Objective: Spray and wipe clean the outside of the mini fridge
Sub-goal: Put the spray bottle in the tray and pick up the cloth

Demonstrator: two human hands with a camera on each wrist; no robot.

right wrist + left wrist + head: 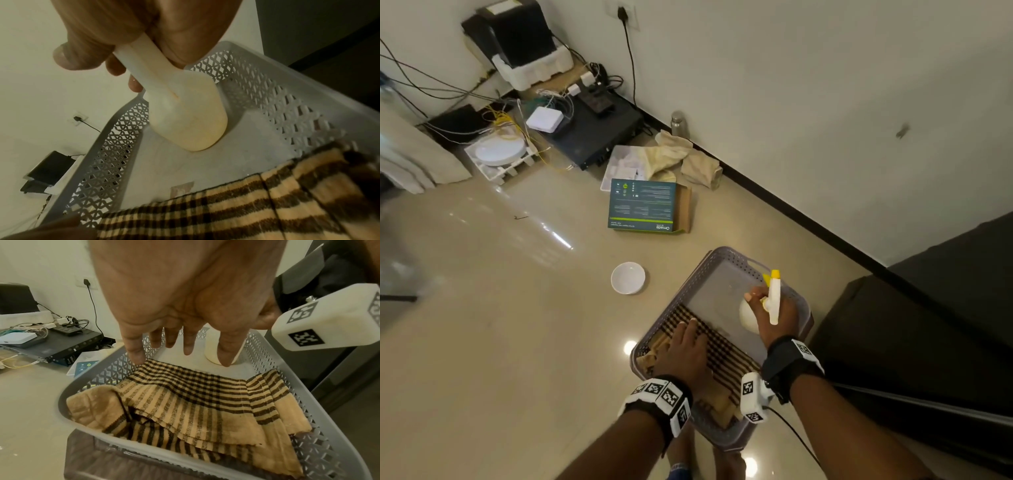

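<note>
A grey perforated basket (722, 255) (61, 402) (267, 97) holds a tan cloth with dark brown stripes (726, 349) (195, 402) (267, 203) in its near half. My left hand (686, 339) (180, 352) lies flat over the cloth, fingers straight, fingertips at its far edge. My right hand (786, 315) (102, 40) grips the neck of a white spray bottle with a yellow nozzle (774, 298) (185, 116) (211, 353) in the basket's far right corner. Whether its base touches the floor I cannot tell. A dark boxy appliance, apparently the mini fridge (911, 325), stands right of the basket.
On the glossy floor are a white bowl (628, 277) left of the basket and a teal box (642, 205) farther off. Crumpled cloths (678, 157), a steel bottle (678, 123) and network gear with loose cables (585, 130) line the wall.
</note>
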